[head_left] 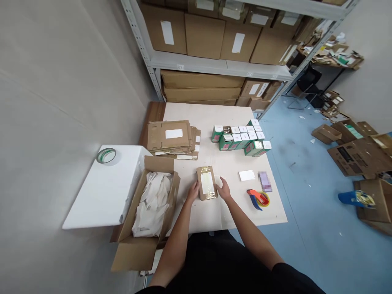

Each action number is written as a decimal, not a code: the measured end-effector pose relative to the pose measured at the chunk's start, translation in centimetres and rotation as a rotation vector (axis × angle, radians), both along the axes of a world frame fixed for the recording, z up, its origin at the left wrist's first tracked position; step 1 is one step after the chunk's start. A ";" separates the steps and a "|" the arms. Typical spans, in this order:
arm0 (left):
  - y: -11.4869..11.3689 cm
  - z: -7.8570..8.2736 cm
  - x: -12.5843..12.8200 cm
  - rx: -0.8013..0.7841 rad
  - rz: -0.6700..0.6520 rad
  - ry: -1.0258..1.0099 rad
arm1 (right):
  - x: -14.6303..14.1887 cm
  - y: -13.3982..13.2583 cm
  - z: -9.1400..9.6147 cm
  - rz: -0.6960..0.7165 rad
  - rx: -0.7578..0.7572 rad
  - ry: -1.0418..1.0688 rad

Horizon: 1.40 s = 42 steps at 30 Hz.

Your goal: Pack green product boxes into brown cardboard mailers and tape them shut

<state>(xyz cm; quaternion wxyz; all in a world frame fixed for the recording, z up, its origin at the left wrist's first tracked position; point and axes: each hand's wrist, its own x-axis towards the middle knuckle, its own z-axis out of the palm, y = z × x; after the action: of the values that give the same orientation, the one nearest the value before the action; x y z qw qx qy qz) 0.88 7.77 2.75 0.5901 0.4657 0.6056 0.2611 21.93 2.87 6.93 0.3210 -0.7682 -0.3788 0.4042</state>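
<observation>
A small brown cardboard parcel (207,182) with a white label and shiny tape lies on the white table (214,216). My left hand (193,191) grips its left edge. My right hand (223,188) holds its right edge, fingers curled against the side. Both hands clasp the parcel flat against the tabletop.
A red and blue tape dispenser (258,198) lies right of my hands, beside a white card (246,175). Several green and white small boxes (241,139) stand further back. Flattened cartons (172,139) are stacked at the left. An open carton of white paper (151,204) and a tape roll (106,155) sit left.
</observation>
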 end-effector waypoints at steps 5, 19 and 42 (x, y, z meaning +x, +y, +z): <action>-2.2 0.7 0.3 -0.163 -0.027 -0.253 | -1.2 0.4 -0.6 0.030 -0.112 0.312; -5.5 9.9 4.3 0.238 0.212 -0.152 | 3.5 0.6 7.7 0.241 0.188 0.439; -30.5 18.4 0.0 0.432 0.852 -0.096 | -3.7 -12.5 14.4 0.968 0.240 0.572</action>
<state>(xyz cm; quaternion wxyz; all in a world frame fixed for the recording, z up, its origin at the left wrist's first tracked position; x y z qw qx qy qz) 0.84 -22.72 21.17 0.3475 0.2758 0.6465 0.6207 18.22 -9.67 21.31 0.2740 -0.3256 -0.6286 0.6509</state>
